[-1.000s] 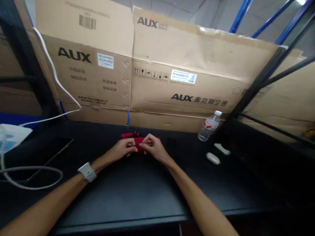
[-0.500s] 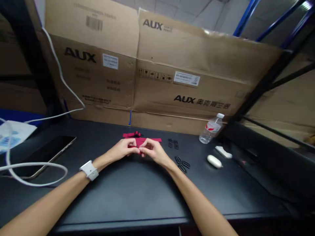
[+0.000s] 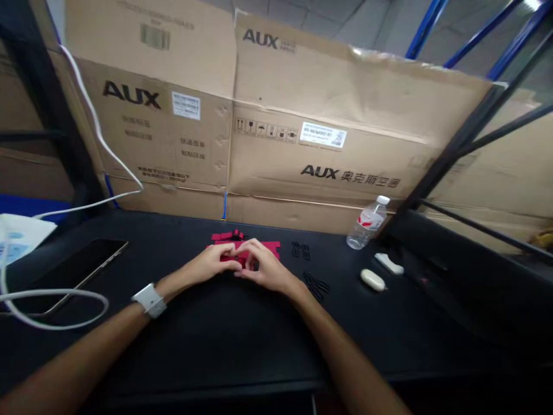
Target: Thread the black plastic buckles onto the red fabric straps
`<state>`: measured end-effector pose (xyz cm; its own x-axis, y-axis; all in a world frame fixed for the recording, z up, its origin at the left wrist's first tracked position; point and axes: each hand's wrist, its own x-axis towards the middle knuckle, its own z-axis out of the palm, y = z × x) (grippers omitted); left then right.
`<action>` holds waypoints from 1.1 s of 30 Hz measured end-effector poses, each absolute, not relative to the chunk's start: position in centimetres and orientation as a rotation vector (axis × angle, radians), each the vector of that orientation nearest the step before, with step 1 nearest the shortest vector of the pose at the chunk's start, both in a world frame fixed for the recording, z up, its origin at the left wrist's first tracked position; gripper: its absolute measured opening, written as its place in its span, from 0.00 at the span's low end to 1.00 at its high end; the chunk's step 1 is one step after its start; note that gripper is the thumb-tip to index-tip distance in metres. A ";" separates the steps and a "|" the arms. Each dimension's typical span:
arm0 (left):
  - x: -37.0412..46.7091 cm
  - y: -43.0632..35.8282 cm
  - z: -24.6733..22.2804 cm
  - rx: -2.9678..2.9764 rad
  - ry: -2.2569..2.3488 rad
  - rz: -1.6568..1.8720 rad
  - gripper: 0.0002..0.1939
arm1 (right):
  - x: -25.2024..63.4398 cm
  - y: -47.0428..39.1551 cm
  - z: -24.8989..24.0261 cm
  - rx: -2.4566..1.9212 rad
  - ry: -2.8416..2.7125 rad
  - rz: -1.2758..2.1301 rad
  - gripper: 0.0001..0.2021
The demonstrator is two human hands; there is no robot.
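On the bench, the left hand and right hand curved close together, grip unclear, over red webbing, with one strap at their eleven o'clock seemingly buckled, and buckles at three, loops at four, apparently unused.

Clear bottle, white-capped, stands before AUX-printed cartons, pale oval case near it; far left, white cable loops across dark flat device.

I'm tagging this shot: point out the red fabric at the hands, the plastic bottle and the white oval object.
Red fabric (image 3: 271,246), head view: its exposed right part.
Plastic bottle (image 3: 368,223), head view: middle of its side.
White oval object (image 3: 372,280), head view: its top.
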<state>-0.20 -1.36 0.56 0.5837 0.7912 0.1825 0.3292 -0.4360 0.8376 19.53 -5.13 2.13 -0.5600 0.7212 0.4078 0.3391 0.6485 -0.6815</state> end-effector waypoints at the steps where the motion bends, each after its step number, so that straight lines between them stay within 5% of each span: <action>1: -0.2 -1.4 0.6 1.995 0.878 0.718 0.16 | 19.6 -5.2 2.3 -0.816 -2.211 0.653 0.15; 33: 0.0 -0.3 0.2 1.493 0.890 0.941 0.13 | 22.0 -4.0 3.0 -1.027 -2.127 0.498 0.18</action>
